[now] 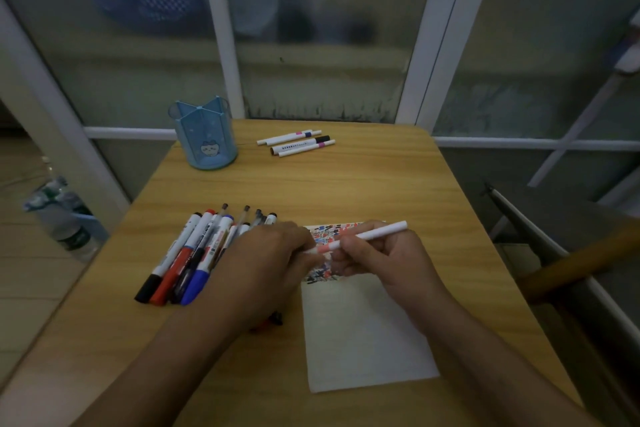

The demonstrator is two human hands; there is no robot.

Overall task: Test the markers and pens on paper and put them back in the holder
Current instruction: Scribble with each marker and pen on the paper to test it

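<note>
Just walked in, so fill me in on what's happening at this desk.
A person is testing pens. Both hands hold a white pen with a pink band over a sheet of paper whose top is already covered in colored scribbles; the left hand pinches its cap end while the right hand grips the barrel. A pile of markers and pens lies to the left. Four more pens lie near the blue pen holder at the back of the wooden desk; no pens show in the holder.

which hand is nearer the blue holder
Left. The left hand lies below the holder, beside the marker pile; the right hand is farther right, over the paper.
</note>
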